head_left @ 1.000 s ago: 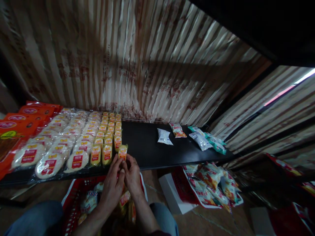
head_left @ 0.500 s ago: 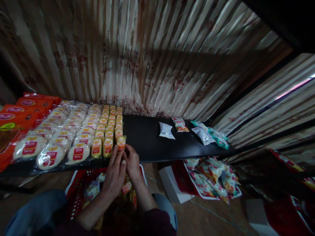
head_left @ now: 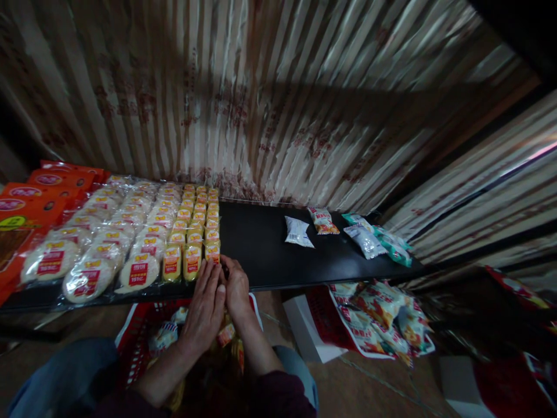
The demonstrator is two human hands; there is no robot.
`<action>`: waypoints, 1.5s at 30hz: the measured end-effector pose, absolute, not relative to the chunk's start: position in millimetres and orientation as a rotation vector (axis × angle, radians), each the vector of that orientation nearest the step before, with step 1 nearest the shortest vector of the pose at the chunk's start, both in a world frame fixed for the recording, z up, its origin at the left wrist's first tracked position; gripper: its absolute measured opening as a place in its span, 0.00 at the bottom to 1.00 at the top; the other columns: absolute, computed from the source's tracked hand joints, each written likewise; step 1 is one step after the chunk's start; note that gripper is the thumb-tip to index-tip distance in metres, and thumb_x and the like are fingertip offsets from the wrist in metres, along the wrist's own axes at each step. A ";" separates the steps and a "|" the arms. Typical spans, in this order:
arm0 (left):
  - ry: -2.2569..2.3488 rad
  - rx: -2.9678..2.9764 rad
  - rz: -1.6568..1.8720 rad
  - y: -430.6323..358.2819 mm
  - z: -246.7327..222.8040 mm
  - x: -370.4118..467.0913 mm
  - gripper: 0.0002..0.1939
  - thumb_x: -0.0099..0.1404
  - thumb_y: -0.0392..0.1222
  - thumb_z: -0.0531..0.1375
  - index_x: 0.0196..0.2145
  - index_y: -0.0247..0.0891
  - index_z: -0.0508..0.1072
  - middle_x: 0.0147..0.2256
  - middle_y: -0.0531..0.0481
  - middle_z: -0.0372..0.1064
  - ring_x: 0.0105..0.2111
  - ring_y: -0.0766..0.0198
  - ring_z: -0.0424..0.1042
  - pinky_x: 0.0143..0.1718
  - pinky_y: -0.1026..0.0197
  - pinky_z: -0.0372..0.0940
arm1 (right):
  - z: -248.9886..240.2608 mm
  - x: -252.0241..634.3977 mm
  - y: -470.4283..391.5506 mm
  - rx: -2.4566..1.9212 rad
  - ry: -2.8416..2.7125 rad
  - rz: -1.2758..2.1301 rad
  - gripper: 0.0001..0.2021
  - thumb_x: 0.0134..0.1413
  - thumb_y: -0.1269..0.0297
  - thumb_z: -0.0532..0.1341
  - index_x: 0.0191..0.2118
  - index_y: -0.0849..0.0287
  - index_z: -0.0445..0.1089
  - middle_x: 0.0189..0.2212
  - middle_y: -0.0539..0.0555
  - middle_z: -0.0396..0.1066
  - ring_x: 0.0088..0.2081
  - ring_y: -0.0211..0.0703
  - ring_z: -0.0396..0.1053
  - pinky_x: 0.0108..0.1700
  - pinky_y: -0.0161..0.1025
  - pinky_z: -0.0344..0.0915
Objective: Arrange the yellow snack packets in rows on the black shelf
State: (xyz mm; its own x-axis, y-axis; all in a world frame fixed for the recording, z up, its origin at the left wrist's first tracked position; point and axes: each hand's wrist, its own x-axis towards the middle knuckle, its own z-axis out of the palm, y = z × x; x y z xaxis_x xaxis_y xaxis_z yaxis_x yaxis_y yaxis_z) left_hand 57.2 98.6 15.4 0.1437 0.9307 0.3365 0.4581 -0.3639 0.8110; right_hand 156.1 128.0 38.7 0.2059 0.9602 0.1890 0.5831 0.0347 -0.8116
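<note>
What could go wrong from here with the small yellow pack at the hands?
The small yellow pack, touched by the left hand with the right hand close beside it, is near the front edge of the shelf; it might slip down toward the red basket below.

Pushing too hard could perhaps disturb the row of yellow packs behind it.

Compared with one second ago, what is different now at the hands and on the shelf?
The small yellow packet has moved back and slightly left, lining up with the rightmost yellow row. The left hand still touches it and the right hand stays beside it. The loose bags stayed on the shelf.
</note>
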 end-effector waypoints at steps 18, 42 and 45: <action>1.288 2.163 1.150 100.6 4.0 52.8 0.29 0.68 0.36 0.46 0.66 0.38 0.46 0.67 0.42 0.42 0.67 0.56 0.39 0.63 0.45 0.52 | 33.2 160.5 132.4 -1.649 -1.436 0.554 0.15 0.52 0.71 0.56 0.45 0.57 0.73 0.41 0.56 0.75 0.42 0.44 0.72 0.47 0.41 0.67; 1.289 2.444 0.935 110.7 2.2 41.7 0.32 0.59 0.26 0.46 0.62 0.27 0.55 0.64 0.33 0.49 0.66 0.51 0.36 0.61 0.41 0.55 | 11.4 140.3 173.1 -1.259 -0.841 1.011 0.29 0.61 0.44 0.45 0.59 0.57 0.62 0.59 0.54 0.63 0.59 0.41 0.61 0.59 0.44 0.60; 1.290 2.469 0.932 109.2 3.1 42.3 0.30 0.58 0.26 0.46 0.59 0.25 0.59 0.63 0.31 0.49 0.66 0.50 0.36 0.61 0.42 0.54 | 11.7 145.5 179.3 -1.293 -0.871 0.979 0.30 0.61 0.44 0.44 0.59 0.57 0.62 0.59 0.55 0.62 0.61 0.42 0.59 0.59 0.44 0.59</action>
State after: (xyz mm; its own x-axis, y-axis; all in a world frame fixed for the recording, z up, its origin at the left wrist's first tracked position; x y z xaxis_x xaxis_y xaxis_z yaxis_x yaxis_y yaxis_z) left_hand 42.3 109.2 3.1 0.4189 0.7949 0.4389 0.6665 -0.5975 0.4458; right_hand 145.5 179.3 11.7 0.3580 0.9336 -0.0176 -0.0919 0.0165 -0.9956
